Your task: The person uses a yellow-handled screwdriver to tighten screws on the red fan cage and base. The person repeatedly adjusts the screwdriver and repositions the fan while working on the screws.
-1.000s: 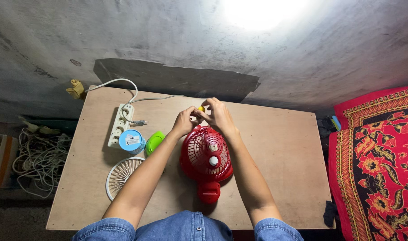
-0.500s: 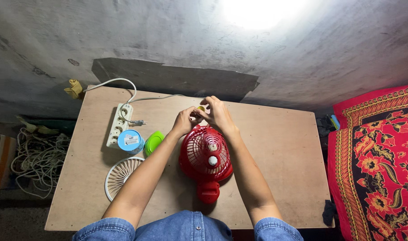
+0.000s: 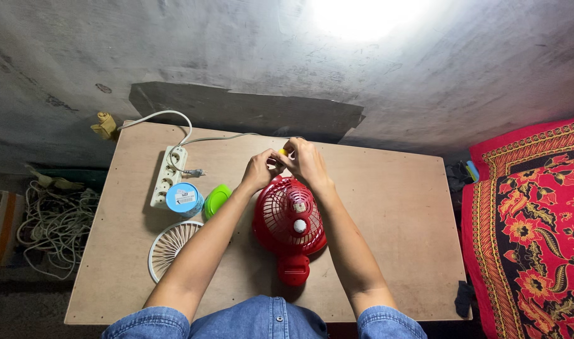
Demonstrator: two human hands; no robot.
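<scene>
I saw my left hand and right hand meet just past the top of the red fan on the desk. Both sets of fingers were pinched shut on a tiny yellow bit.

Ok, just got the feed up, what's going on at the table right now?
A person sits at a wooden table with a red fan lying in front of them. The left hand and right hand meet at the fan's far edge, pinching a small yellow item; what it is can't be told. To the left lie a white fan grille, a green piece, a blue-lidded tub and a power strip.
</scene>
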